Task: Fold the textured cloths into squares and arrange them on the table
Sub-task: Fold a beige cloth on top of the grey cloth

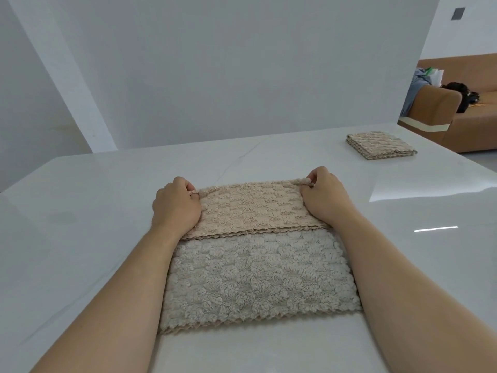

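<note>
The cloth (258, 278) I am folding lies flat on the white surface (80, 211), midway between its left and right edges and close to its near edge. Its long axis runs left to right across me. A beige flap is turned over the far part, and its scalloped edge crosses the cloth from side to side. The fluffy grey part lies bare on the near side.

My left hand (176, 205) sits at the far left corner of the flap and my right hand (324, 197) at the far right corner. On each, the fingers (189, 187) are curled and pinch the rolled fold at that corner. From my fingers the rest of the cloth lies toward me, between my forearms.

Both hands look equally placed. I judge the next pull should run straight toward the near edge, with the corners travelling together so the fold stays square.

A folded cloth (380, 145) rests near the far right corner, well apart. Beyond that corner stands a tan sofa (470, 125).
</note>
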Motion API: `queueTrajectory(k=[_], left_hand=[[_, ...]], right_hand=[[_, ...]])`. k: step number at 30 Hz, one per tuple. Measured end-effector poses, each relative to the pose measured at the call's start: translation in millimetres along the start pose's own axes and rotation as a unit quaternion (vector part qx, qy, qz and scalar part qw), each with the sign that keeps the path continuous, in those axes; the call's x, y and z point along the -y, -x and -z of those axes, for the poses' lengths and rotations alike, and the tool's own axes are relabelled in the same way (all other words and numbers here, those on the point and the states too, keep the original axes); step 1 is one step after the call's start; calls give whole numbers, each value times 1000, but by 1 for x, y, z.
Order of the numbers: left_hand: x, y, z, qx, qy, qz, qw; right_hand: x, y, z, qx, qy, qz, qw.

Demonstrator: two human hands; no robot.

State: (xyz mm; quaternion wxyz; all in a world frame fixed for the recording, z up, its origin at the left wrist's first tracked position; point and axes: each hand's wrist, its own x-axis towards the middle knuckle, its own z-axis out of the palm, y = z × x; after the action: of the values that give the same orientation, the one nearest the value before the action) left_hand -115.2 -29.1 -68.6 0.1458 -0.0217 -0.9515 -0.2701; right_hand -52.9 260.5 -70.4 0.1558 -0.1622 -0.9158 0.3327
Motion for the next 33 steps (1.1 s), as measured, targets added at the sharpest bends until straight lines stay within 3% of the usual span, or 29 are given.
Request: queueTrajectory(k=[4,7,12,14,18,23,29,33], left_hand=[[-5,4,8,-47,32,-15,998],[-9,3,14,-51,143,19,988],[-22,-3,32,-52,353,96,929],[-29,-11,43,-39,410,116,904],[-51,-32,71,-18,456,86,886],[-69,-47,83,-25,513,86,854],[-72,-56,71,-48,423,54,903],[-68,-54,67,-57,360,-4,931]], right_hand=[[5,3,7,-43,-66,24,997],[12,7,13,-51,-143,20,988],[22,8,28,-30,-235,7,972],[28,5,40,-23,-239,7,971],[49,-6,69,-22,-219,48,974],[79,-18,87,0,-112,92,989],[109,-25,76,60,-13,117,991],[118,-23,78,108,-25,95,989]])
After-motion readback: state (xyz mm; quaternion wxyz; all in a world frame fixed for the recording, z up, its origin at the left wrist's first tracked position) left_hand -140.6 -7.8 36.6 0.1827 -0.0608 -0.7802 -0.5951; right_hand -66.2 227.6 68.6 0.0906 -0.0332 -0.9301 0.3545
